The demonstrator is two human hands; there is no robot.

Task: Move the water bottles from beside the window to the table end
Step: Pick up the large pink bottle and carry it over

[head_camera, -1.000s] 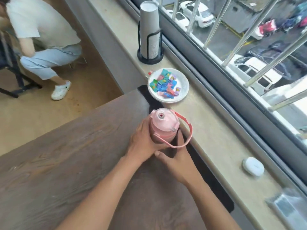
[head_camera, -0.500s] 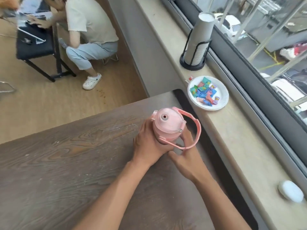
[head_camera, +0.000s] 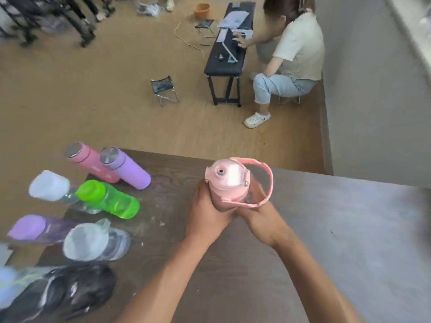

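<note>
A pink water bottle [head_camera: 227,180] with a loop strap is held upright over the dark wooden table [head_camera: 314,217]. My left hand [head_camera: 206,212] wraps its left side and my right hand [head_camera: 258,212] grips its right side and base. At the table's left end stand several other bottles: a pink flask [head_camera: 89,160], a lilac flask [head_camera: 127,167], a green bottle [head_camera: 109,199], a clear bottle with a white cap [head_camera: 50,185], a purple bottle [head_camera: 35,228], a clear jug with a white lid [head_camera: 93,241] and a blurred black bottle [head_camera: 70,292].
Beyond the table's far edge is wooden floor with a small folding stool [head_camera: 164,89]. A person [head_camera: 291,57] crouches at a low black bench [head_camera: 227,57]. A grey wall [head_camera: 373,89] runs along the right. The image is blurred by motion.
The view has swung left, away from the window ledge and the plate of sweets. Both hands have carried the pink bottle along the table, and the group of bottles at the left end has come into sight.
</note>
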